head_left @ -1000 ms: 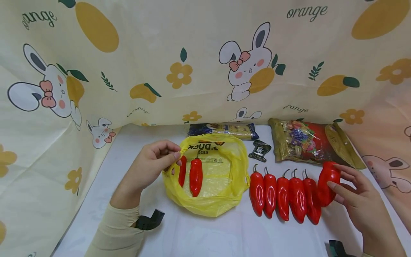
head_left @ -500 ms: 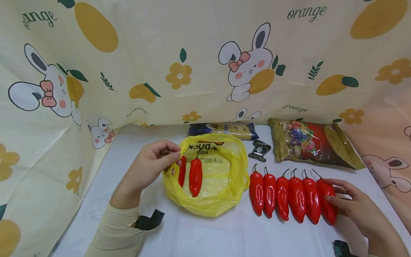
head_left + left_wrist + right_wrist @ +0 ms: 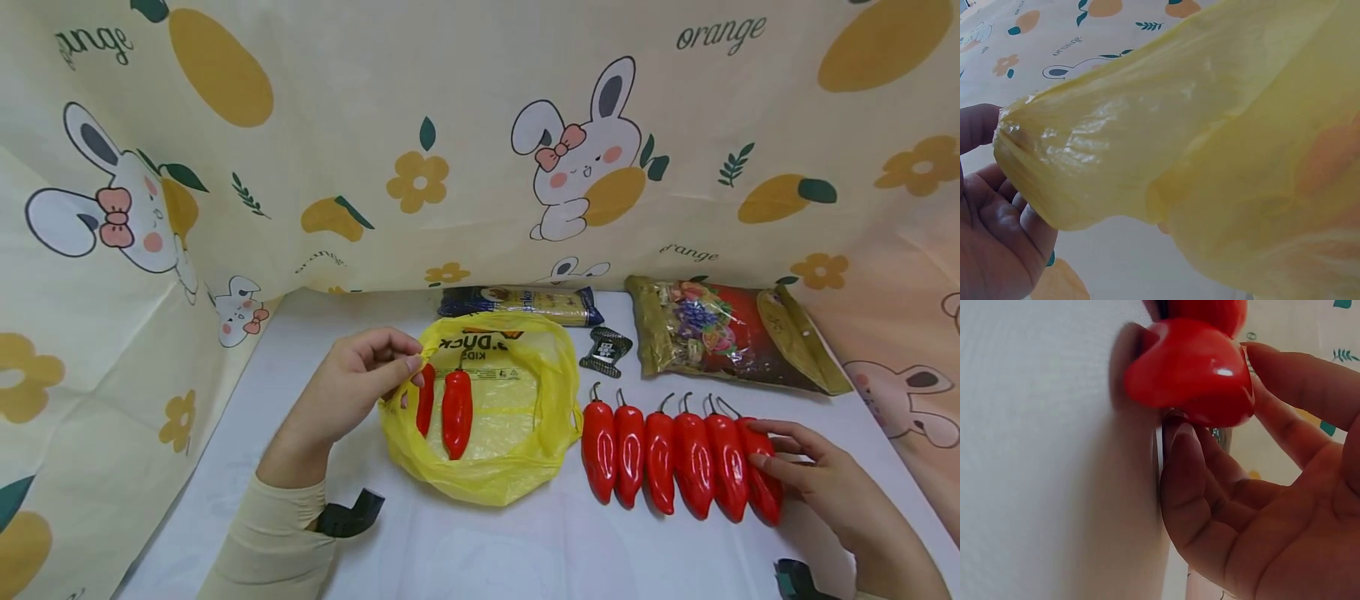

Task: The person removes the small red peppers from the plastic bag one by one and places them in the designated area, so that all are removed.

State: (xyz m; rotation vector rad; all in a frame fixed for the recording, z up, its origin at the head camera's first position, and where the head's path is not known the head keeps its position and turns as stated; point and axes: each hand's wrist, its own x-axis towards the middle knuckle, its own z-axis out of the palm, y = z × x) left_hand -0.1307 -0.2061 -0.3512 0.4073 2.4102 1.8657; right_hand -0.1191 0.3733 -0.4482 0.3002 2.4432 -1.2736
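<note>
Fingers and thumb of the left hand pinch the near rim of a yellow plastic bag, holding its mouth wide; two red peppers lie inside, just beyond the fingertips. Right hand rests on the white surface, its fingers curled round the outermost red pepper, the end of a touching row of six peppers running from this hand toward the bag. Beyond the right hand lie a candy bag, a small dark sachet and a dark blue packet, all against the rabbit-print cloth.
</note>
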